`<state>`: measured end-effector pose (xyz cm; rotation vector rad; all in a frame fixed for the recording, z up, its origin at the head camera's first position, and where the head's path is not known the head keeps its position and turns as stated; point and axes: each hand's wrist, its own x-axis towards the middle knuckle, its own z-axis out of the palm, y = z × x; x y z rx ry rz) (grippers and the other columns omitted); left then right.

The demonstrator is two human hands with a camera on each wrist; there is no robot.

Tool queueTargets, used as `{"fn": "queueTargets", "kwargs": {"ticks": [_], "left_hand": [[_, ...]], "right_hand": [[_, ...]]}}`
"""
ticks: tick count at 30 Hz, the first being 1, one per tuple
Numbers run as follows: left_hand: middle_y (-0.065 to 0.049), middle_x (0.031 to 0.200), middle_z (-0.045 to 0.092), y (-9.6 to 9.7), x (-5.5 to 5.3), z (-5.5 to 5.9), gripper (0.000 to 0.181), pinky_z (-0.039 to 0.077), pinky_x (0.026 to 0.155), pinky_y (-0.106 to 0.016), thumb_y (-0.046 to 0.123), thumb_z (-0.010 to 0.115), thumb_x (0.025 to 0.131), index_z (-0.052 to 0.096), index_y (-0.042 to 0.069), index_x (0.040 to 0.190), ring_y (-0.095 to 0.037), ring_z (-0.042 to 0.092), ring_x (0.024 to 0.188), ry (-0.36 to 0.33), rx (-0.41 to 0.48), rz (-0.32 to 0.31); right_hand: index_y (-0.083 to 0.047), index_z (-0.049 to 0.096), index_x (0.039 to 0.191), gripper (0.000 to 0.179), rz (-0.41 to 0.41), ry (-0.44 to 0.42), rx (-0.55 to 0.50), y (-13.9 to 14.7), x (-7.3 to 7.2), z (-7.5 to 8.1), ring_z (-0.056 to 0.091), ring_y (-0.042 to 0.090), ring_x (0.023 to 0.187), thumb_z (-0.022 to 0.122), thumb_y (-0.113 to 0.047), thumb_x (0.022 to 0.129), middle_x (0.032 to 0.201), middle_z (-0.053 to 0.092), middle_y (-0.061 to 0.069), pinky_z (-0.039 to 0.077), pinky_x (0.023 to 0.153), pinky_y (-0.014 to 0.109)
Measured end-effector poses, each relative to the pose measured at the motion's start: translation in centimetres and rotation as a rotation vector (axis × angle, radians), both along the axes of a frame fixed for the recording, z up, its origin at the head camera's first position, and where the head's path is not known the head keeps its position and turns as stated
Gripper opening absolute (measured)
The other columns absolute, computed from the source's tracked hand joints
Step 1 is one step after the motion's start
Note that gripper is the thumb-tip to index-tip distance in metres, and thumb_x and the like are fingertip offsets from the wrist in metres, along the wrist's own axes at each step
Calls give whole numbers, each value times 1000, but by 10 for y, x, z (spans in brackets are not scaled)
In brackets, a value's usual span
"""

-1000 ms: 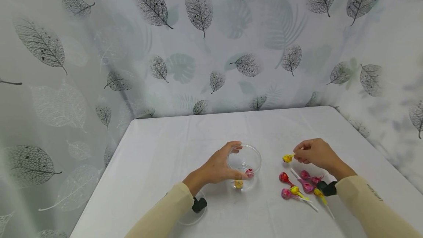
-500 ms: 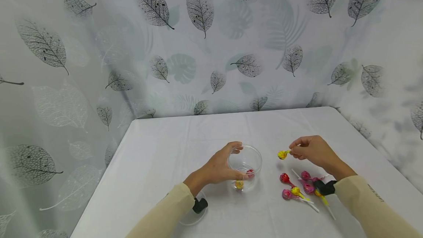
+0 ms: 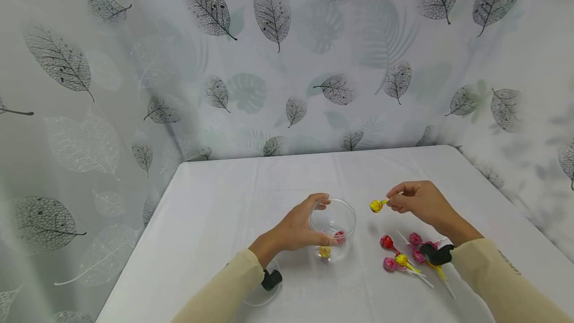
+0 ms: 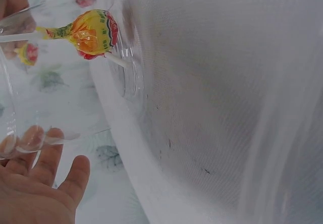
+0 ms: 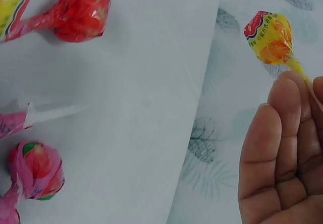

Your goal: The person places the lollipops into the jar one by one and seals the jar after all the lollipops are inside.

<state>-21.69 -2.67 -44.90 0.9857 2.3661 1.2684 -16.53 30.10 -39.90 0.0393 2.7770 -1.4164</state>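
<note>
Fingertips of the right hand (image 3: 420,204) pinched the yellow lollipop (image 3: 376,206) by its stick near the wrapper twist; its head stuck out beyond them, toward the clear cup (image 3: 343,213). I judged it light, hard, slick-wrapped, best held there. Left hand (image 3: 293,226) curled round the cup, likely slippery.

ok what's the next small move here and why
I'd carry the held yellow lollipop leftward, over the clear cup: the right grip has it by the stick, raised off the table, while the left grip steadies the cup, which is uncovered and contains a red lollipop and another yellow one.
</note>
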Motion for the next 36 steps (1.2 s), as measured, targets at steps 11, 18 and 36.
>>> {"fn": "queueTargets", "kwargs": {"ticks": [11, 18, 36], "left_hand": [[19, 150, 51, 1, 0, 1, 97, 37, 117, -56, 42, 91, 79, 35, 31, 158, -6, 48, 140, 2, -10, 5], [19, 150, 51, 1, 0, 1, 97, 38, 116, -55, 43, 91, 80, 35, 32, 158, -6, 48, 140, -4, -15, 10], [19, 151, 50, 1, 1, 0, 98, 38, 116, -57, 42, 91, 80, 35, 29, 159, -7, 48, 141, -15, -8, 8]], "right_hand": [[-2, 75, 113, 26, -18, 81, -20, -17, 4, 16, 73, 16, 87, 64, -24, 104, 102, 78, 11, 57, 83, 33], [-2, 76, 112, 25, -12, 100, -40, -24, 6, 22, 74, 15, 87, 65, -23, 103, 101, 79, 10, 56, 86, 34], [0, 75, 114, 24, 30, 123, -113, -41, 9, 33, 74, 12, 86, 66, -18, 102, 101, 79, 9, 57, 83, 24]]}}
